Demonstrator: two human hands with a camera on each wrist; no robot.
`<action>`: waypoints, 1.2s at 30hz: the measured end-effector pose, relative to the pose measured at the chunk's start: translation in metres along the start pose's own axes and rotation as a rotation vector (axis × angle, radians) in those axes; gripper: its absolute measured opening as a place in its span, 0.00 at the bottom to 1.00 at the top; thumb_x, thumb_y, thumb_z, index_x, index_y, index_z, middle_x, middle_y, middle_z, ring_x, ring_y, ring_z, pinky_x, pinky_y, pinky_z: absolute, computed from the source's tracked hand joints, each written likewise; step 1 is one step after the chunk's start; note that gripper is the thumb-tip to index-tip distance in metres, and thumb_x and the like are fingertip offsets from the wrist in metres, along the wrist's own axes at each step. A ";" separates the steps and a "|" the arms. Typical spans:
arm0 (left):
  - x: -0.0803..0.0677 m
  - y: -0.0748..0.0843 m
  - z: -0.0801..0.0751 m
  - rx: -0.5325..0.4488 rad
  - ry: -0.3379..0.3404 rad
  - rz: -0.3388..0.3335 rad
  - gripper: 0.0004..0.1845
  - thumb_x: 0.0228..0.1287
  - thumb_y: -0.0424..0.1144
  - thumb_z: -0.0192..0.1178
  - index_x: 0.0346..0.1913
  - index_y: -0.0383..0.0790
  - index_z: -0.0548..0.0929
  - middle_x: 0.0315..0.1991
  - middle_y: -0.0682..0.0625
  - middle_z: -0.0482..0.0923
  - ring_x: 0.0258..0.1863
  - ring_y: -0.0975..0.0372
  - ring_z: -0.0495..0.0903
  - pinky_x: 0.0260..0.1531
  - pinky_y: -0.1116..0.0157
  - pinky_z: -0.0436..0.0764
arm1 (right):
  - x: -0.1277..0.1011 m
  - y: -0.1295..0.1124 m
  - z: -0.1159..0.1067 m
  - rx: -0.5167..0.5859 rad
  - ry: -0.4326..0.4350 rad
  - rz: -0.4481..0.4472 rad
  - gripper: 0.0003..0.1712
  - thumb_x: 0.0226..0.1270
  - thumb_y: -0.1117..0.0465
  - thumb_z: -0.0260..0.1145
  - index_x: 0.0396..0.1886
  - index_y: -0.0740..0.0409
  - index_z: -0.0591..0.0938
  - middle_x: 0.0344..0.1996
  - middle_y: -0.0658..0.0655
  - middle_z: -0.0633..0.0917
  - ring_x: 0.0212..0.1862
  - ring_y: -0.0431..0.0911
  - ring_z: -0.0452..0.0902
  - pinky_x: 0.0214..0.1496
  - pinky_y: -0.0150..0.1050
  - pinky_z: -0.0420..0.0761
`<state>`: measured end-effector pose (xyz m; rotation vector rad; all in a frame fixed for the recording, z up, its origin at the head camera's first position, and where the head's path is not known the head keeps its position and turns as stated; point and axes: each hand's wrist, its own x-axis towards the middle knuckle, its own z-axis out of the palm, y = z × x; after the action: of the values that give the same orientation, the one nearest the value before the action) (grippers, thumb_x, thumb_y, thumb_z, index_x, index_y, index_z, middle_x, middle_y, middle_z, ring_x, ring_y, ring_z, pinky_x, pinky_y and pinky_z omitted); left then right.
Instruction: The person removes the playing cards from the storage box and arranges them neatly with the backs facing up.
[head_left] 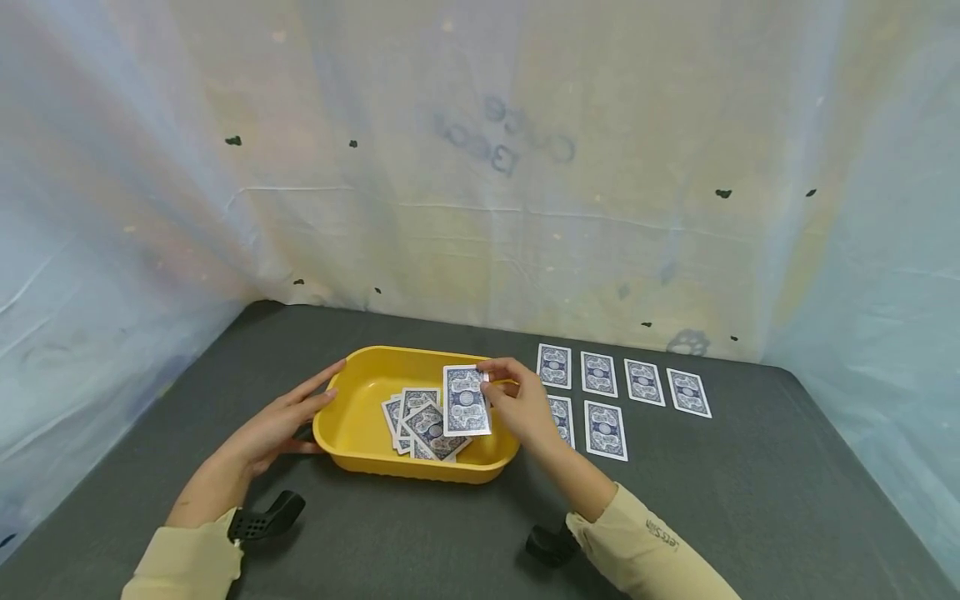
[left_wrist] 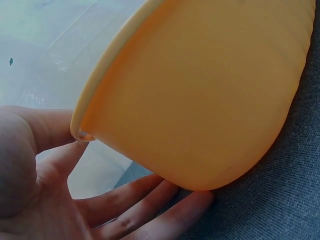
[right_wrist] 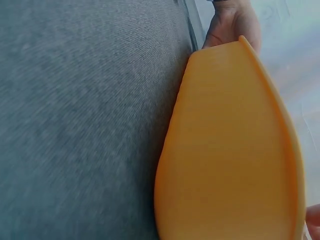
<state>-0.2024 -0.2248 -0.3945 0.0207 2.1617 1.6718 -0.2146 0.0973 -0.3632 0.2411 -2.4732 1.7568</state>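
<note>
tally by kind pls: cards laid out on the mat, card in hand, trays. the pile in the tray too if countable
Cards face down on the mat: 6, one partly behind the right hand
Card held over the tray: 1
Yellow tray: 1
Pile in the tray: overlapping, count unclear
Total: 8 things, pile excluded

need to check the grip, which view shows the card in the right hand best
The head view: the card shows whole, face down, pinched by the right hand over the tray. The left wrist view shows none of it; the right wrist view shows only the tray's outer wall.
</note>
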 end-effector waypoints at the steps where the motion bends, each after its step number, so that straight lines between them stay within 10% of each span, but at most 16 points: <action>1: 0.000 0.000 0.000 0.001 -0.001 0.000 0.38 0.70 0.60 0.48 0.76 0.64 0.42 0.77 0.39 0.34 0.72 0.39 0.50 0.48 0.50 0.80 | -0.001 0.001 -0.003 0.000 0.004 0.002 0.12 0.63 0.70 0.64 0.46 0.61 0.83 0.40 0.61 0.82 0.36 0.46 0.79 0.38 0.31 0.79; 36: 0.000 0.000 0.002 0.020 0.010 -0.003 0.37 0.71 0.60 0.46 0.76 0.63 0.41 0.77 0.37 0.35 0.70 0.40 0.55 0.48 0.51 0.80 | -0.027 0.028 -0.100 -0.040 0.155 0.117 0.22 0.62 0.66 0.67 0.57 0.62 0.78 0.52 0.62 0.77 0.38 0.32 0.76 0.39 0.26 0.74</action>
<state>-0.2018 -0.2225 -0.3948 0.0143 2.1849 1.6518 -0.1946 0.2022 -0.3605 -0.0428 -2.4533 1.6948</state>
